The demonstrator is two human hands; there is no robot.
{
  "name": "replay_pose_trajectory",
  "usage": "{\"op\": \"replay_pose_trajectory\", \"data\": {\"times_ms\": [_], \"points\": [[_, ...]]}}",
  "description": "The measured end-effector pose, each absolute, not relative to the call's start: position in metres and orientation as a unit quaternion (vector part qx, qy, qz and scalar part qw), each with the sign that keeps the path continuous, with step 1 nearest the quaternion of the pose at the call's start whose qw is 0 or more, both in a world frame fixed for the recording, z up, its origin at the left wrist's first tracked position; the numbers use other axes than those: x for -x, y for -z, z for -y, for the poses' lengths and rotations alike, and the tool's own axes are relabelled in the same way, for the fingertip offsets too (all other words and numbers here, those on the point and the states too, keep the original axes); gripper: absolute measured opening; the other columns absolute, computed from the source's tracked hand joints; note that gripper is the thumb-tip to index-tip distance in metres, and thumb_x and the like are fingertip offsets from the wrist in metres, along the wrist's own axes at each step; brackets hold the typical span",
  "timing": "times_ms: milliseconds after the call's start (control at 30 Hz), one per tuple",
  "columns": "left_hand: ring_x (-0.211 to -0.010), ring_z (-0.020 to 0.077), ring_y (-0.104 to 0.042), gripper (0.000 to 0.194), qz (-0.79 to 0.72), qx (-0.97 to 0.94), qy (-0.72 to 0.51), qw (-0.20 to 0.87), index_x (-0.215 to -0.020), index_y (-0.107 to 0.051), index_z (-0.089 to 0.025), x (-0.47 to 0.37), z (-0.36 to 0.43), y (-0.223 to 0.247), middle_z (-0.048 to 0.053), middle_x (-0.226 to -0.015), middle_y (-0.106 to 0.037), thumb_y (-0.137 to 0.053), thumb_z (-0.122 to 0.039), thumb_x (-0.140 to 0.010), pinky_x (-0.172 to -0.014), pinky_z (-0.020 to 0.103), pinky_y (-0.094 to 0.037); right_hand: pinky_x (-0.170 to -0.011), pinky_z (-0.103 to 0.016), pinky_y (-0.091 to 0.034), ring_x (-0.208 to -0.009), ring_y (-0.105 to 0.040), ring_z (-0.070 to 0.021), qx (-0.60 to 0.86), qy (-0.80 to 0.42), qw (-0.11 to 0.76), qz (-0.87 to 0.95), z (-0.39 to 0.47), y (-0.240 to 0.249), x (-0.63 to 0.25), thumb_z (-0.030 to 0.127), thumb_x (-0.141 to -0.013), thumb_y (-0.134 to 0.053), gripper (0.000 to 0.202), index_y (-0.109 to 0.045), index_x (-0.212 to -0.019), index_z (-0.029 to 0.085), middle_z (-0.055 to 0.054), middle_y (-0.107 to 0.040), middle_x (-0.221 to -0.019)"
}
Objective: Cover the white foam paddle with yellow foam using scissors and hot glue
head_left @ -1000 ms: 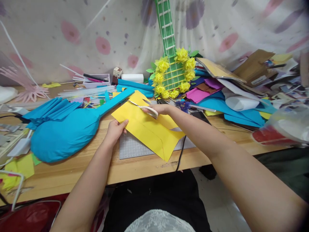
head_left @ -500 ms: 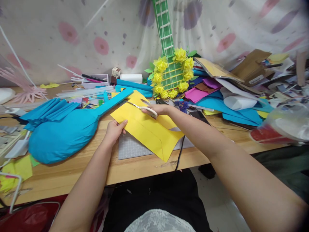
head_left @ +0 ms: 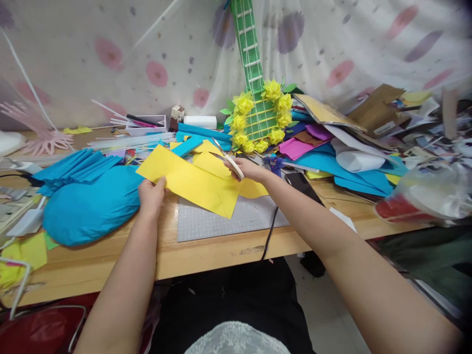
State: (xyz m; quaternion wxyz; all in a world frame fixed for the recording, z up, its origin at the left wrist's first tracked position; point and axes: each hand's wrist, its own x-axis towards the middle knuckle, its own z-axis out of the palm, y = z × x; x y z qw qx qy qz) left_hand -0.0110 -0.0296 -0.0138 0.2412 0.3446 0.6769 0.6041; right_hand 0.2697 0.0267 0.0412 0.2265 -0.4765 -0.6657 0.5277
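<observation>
My left hand [head_left: 152,195] pinches a yellow paper sheet [head_left: 191,181] by its lower left edge, thumb on top. In my right hand [head_left: 246,169] is a pair of scissors [head_left: 234,167] with white handles, its blades spread apart and pointing to the upper left, near the far edge of the sheet. Another yellow paper piece [head_left: 253,189] lies behind and to the right, partly under my right hand. Beneath the papers is a grey gridded cutting mat [head_left: 206,228]. A blue paper-covered, guitar-like shape [head_left: 92,206] rests left of my left hand, its neck partly covered by the sheet.
A green paper guitar [head_left: 254,73] with yellow paper flowers leans against the patterned curtain. Blue, pink and white papers [head_left: 328,162] pile up at the right, beside a clear plastic cup [head_left: 413,196]. A black cable [head_left: 272,233] hangs over the wooden table edge [head_left: 206,265].
My left hand has drawn the yellow sheet left, and it now looks separate from the piece behind it. The scissors have opened wider and moved slightly right, away from the cut.
</observation>
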Motion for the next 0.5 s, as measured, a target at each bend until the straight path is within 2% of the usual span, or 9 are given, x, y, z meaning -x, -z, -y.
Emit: {"op": "replay_pose_trajectory", "data": {"times_ms": [100,200,333,500], "points": [[-0.065,0.0162,-0.06,0.013,-0.672,-0.333,-0.631,0.196,-0.069,-0.061,-0.014,0.016,0.029,0.013,0.004,-0.07,-0.063,-0.065,-0.025,-0.063,-0.062,0.027,-0.052,-0.041,-0.021,-0.036,-0.042,-0.047,-0.0092,0.549,-0.444,0.28,0.651,-0.016,-0.03,-0.284,0.054,-0.074,-0.064,0.04,-0.045,-0.073,0.019,0.004,-0.049,-0.051],[-0.057,0.0116,-0.054,0.016,-0.651,-0.306,-0.67,0.182,-0.068,-0.057,-0.014,0.016,0.031,0.007,0.001,-0.068,-0.061,-0.065,-0.027,-0.066,-0.054,0.024,-0.049,-0.045,-0.022,-0.037,-0.046,-0.049,-0.01,0.581,-0.385,0.341,0.631,-0.004,-0.013,-0.297,0.057,-0.071,-0.063,0.042,-0.045,-0.072,0.02,0.005,-0.05,-0.054],[-0.05,0.0073,-0.049,0.011,-0.615,-0.242,-0.717,0.222,-0.072,-0.055,-0.014,0.013,0.034,0.001,0.0,-0.073,-0.061,-0.06,-0.022,-0.067,-0.041,0.019,-0.041,-0.047,-0.023,-0.04,-0.049,-0.051,-0.0105,0.583,-0.407,0.429,0.557,0.008,0.012,-0.301,0.059,-0.07,-0.061,0.042,-0.044,-0.078,0.021,0.003,-0.055,-0.063],[-0.055,0.009,-0.054,0.016,-0.556,-0.219,-0.746,0.295,-0.076,-0.056,-0.014,0.004,0.033,0.0,0.001,-0.079,-0.063,-0.061,-0.019,-0.062,-0.045,0.02,-0.045,-0.061,-0.029,-0.048,-0.069,-0.059,-0.0155,0.569,-0.388,0.462,0.559,0.007,0.031,-0.288,0.046,-0.061,-0.071,0.045,-0.048,-0.09,0.021,-0.001,-0.061,-0.082]]}}
